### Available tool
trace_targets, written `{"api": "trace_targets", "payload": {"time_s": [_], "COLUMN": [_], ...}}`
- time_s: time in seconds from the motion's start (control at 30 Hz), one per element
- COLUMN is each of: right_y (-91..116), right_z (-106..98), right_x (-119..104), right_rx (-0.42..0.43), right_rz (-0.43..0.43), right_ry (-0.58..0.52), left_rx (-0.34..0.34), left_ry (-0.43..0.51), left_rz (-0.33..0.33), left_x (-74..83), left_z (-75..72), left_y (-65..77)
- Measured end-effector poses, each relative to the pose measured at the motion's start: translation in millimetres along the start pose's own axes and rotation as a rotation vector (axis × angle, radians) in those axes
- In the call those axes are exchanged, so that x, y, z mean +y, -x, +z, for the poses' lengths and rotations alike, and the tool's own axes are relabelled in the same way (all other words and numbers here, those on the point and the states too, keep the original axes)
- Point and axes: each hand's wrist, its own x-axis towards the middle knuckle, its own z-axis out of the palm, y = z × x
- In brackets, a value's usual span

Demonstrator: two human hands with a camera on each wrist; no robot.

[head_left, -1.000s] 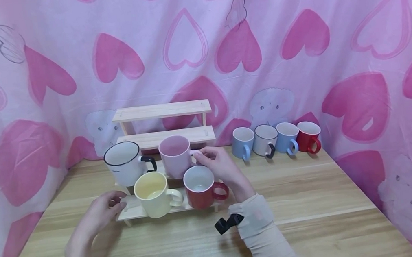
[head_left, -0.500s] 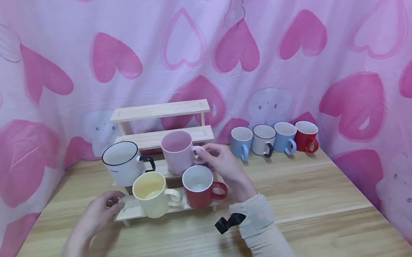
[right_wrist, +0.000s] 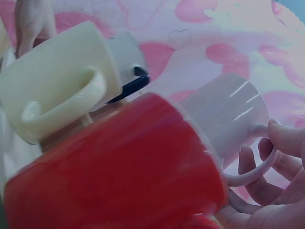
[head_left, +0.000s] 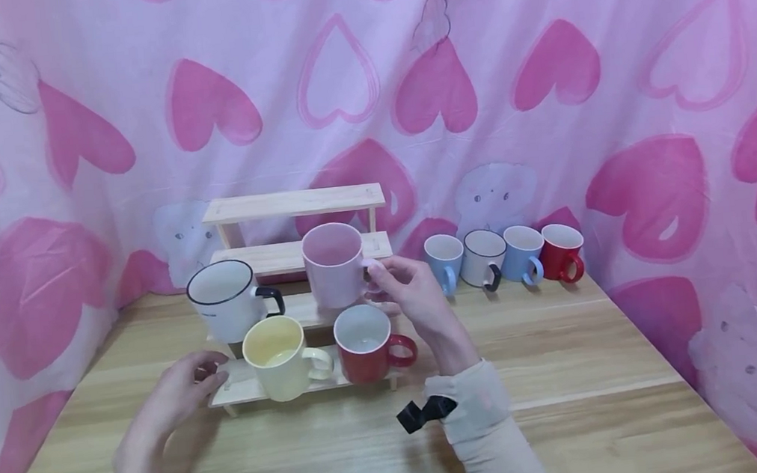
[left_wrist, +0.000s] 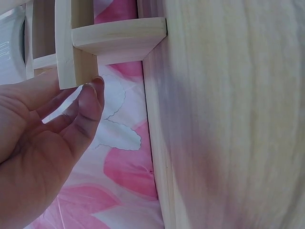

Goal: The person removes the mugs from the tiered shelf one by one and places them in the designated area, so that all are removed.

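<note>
My right hand grips the handle of a pale pink mug, raised upright above the second step of a wooden tiered rack. The right wrist view shows fingers through that mug's handle, thumb on top. My left hand holds the left end of the rack's lowest step; in the left wrist view, thumb and fingers meet at the board's end. A yellow mug and a red mug stand on the lowest step. A white mug with black rim stands behind, left.
Several mugs line the table's back right: a light blue mug, a white mug with black handle, another light blue mug and a red mug. A pink heart-patterned curtain encloses the wooden table.
The pink mug has risen off the second step and shifted slightly right, carried by my right hand. My left hand stays at the rack's end.
</note>
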Motion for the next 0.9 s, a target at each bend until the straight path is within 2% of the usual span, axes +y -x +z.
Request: {"api": "trace_targets", "payload": {"time_s": [0.17,0.27,0.53,0.73,0.9], "right_y": [5.0,10.3,26.8,38.0,48.5], "right_z": [-9.2,-18.9,-46.8,-57.8,-72.0], "right_x": [-9.9,-15.9,-25.2,-24.6,-21.4], "right_rx": [0.058,0.091,0.214,0.261,0.282], "right_rz": [-0.111,-0.147,-0.172,-0.151,-0.184], "right_ry": [-0.058,-0.066,0.023,0.088,0.07], "left_rx": [0.014,0.022,0.009,0.014,0.013], "left_ry": [0.005,0.009,0.022,0.006,-0.015], "left_rz": [0.018,0.013,-0.002,0.004,0.006], "left_x": [-0.4,-1.1,1.7,-0.4,-2.8], "left_z": [-2.4,-3.4,3.6,2.5,2.5], "left_y": [-0.7,-1.3,-1.1,0.0,0.6]}}
